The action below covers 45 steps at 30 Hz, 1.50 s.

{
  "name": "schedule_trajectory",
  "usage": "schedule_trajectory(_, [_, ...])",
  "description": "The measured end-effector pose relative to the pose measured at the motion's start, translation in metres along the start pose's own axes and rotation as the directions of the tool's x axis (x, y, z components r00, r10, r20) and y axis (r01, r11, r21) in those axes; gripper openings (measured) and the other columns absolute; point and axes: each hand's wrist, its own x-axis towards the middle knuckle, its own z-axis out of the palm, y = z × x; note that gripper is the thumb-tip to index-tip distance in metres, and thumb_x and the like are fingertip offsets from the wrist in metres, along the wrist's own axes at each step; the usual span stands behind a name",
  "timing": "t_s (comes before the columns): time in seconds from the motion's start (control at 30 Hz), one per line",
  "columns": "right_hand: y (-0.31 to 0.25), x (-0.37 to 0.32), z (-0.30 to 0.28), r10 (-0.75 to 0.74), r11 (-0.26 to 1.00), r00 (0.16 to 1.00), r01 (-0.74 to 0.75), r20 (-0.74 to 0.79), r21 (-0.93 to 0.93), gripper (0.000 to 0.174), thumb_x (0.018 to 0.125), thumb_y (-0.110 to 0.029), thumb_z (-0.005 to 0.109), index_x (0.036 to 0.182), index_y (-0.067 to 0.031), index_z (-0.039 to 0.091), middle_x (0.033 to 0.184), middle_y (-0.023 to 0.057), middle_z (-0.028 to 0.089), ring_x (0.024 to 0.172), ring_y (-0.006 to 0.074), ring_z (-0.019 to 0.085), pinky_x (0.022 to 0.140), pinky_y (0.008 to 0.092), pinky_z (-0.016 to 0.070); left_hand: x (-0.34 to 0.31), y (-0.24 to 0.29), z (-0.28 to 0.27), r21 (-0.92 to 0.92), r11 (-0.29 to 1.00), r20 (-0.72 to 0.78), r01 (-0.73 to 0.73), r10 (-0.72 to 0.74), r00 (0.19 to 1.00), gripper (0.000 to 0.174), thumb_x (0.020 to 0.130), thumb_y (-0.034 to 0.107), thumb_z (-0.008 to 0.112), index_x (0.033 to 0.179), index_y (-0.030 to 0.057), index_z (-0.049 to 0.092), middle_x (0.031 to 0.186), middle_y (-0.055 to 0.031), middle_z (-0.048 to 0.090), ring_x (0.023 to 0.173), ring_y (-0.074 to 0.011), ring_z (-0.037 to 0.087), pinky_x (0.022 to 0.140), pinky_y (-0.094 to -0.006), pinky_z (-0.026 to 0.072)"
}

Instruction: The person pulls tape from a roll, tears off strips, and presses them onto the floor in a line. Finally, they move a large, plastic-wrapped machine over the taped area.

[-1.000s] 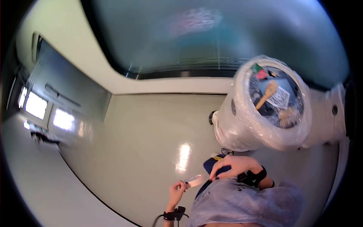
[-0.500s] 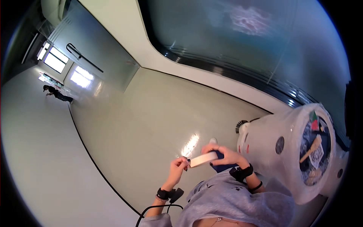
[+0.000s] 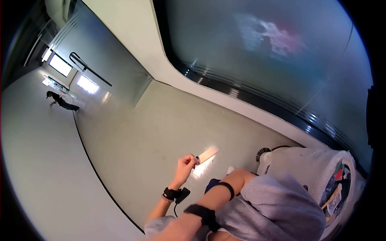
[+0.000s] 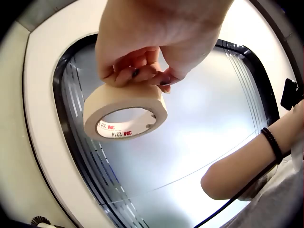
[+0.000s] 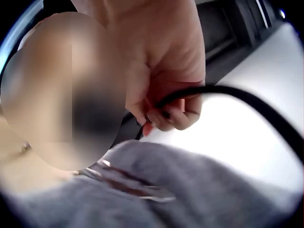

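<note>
A roll of masking tape (image 3: 208, 154) (image 4: 124, 97) is pinched at its edge between the thumb and curled fingers of my left hand (image 3: 185, 166) (image 4: 154, 45). In the left wrist view the roll hangs below the fingertips, its printed inner core showing. My right forearm (image 3: 215, 197) crosses my body toward the lower left in the head view, where the right hand cannot be made out. The right wrist view shows my right hand (image 5: 166, 57) with its fingers curled round a black cable (image 5: 242, 95), close to my grey top (image 5: 142, 175).
At the right stands a plastic-wrapped white bin-like object (image 3: 297, 162) with assorted items in its top. A frosted glass panel (image 3: 249, 60) and a white wall run behind. Far off at the left, a person in dark clothes (image 3: 61, 101) is beside the white surface.
My right hand has left the tape roll and swung across my body to the lower left, onto the cable. The left hand keeps the roll, slightly higher in view. The wrapped object appears lower.
</note>
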Motion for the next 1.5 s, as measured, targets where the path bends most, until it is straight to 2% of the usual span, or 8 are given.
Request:
schedule_trajectory(0.2, [-0.021, -0.040, -0.033, -0.143, 0.942, 0.956, 0.210, -0.255, 0.260, 0.021, 0.092, -0.014, 0.050, 0.102, 0.0018, 0.059, 0.093, 0.0162, 0.063, 0.086, 0.0312, 0.059, 0.071, 0.0363, 0.0455, 0.021, -0.026, -0.006, 0.007, 0.997, 0.023, 0.076, -0.076, 0.997, 0.017, 0.084, 0.007, 0.050, 0.068, 0.0045, 0.056, 0.067, 0.0013, 0.057, 0.060, -0.0043, 0.047, 0.055, -0.0195, 0.0376])
schedule_trajectory(0.5, [-0.005, -0.219, -0.092, 0.358, 0.928, 0.875, -0.293, -0.327, 0.230, 0.032, 0.087, -0.009, 0.055, 0.118, 0.0000, 0.053, 0.113, 0.0139, 0.057, 0.101, 0.0281, 0.055, 0.088, 0.0331, 0.0416, 0.085, 0.013, -0.054, 0.218, 0.974, 0.170, -0.062, 0.024, 0.985, 0.015, 0.083, 0.007, 0.054, 0.070, 0.0017, 0.057, 0.068, 0.0004, 0.058, 0.064, -0.0053, 0.050, 0.057, -0.0205, 0.0415])
schedule_trajectory(0.63, [0.003, -0.287, -0.113, 0.479, 0.671, 0.161, -0.700, -0.863, 0.242, 0.059, 0.069, -0.018, 0.074, 0.122, -0.0065, 0.052, 0.128, 0.0090, 0.050, 0.122, 0.0261, 0.042, 0.104, 0.0364, 0.0296, 0.131, 0.072, -0.083, 0.246, 0.962, 0.280, -0.119, 0.047, 0.959, 0.013, 0.081, 0.005, 0.054, 0.069, 0.0013, 0.056, 0.067, 0.0004, 0.056, 0.063, -0.0060, 0.049, 0.057, -0.0218, 0.0407])
schedule_trajectory(0.9, [0.066, -0.359, -0.161, 0.346, 0.720, 0.008, -0.643, -0.938, 0.260, 0.041, 0.074, -0.015, 0.071, 0.111, -0.0054, 0.057, 0.115, 0.0119, 0.058, 0.116, 0.0218, 0.049, 0.099, 0.0359, 0.0365, 0.236, 0.095, -0.129, -0.157, 0.988, 0.335, 0.015, 0.039, 0.941, 0.018, 0.085, 0.006, 0.052, 0.068, 0.0018, 0.052, 0.065, -0.0015, 0.051, 0.060, -0.0084, 0.046, 0.058, -0.0214, 0.0376])
schedule_trajectory(0.93, [0.067, -0.356, -0.164, 0.437, 0.754, -0.175, -0.463, -0.882, 0.466, 0.032, 0.077, -0.013, 0.070, 0.104, -0.0003, 0.057, 0.096, 0.0106, 0.064, 0.095, 0.0168, 0.060, 0.083, 0.0295, 0.0459, 0.245, 0.092, -0.133, -0.217, 0.975, 0.327, 0.041, 0.033, 0.945, 0.019, 0.087, 0.010, 0.051, 0.069, 0.0030, 0.050, 0.065, -0.0012, 0.050, 0.062, -0.0088, 0.045, 0.060, -0.0214, 0.0364])
schedule_trajectory(1.1, [0.080, -0.366, -0.195, 0.311, 0.791, -0.097, -0.524, -0.945, 0.314, 0.027, 0.071, -0.013, 0.076, 0.089, 0.0006, 0.061, 0.076, 0.0053, 0.064, 0.072, 0.0132, 0.062, 0.067, 0.0242, 0.0481, 0.278, 0.096, -0.144, -0.432, 0.900, 0.289, 0.067, 0.068, 0.955, 0.014, 0.091, 0.010, 0.050, 0.080, 0.0006, 0.053, 0.071, -0.0008, 0.055, 0.066, -0.0088, 0.051, 0.066, -0.0216, 0.0411])
schedule_trajectory(1.2, [0.071, -0.353, -0.211, 0.273, 0.432, -0.099, -0.876, -0.957, 0.214, 0.027, 0.064, -0.012, 0.079, 0.084, -0.0020, 0.064, 0.075, 0.0081, 0.064, 0.065, 0.0156, 0.061, 0.063, 0.0249, 0.0467, 0.287, 0.085, -0.149, -0.109, 0.989, 0.294, -0.102, 0.130, 0.947, 0.012, 0.090, 0.008, 0.055, 0.083, 0.0001, 0.052, 0.078, -0.0024, 0.056, 0.077, -0.0088, 0.054, 0.070, -0.0230, 0.0443])
schedule_trajectory(1.5, [0.085, -0.355, -0.211, 0.239, 0.349, -0.137, -0.912, -0.961, 0.217, 0.028, 0.061, -0.010, 0.079, 0.084, 0.0006, 0.065, 0.075, 0.0121, 0.065, 0.065, 0.0213, 0.062, 0.060, 0.0277, 0.0469, 0.297, 0.081, -0.147, 0.322, 0.867, 0.257, -0.381, 0.307, 0.916, 0.012, 0.081, 0.000, 0.058, 0.073, -0.0025, 0.049, 0.078, -0.0075, 0.056, 0.074, -0.0131, 0.054, 0.071, -0.0257, 0.0461])
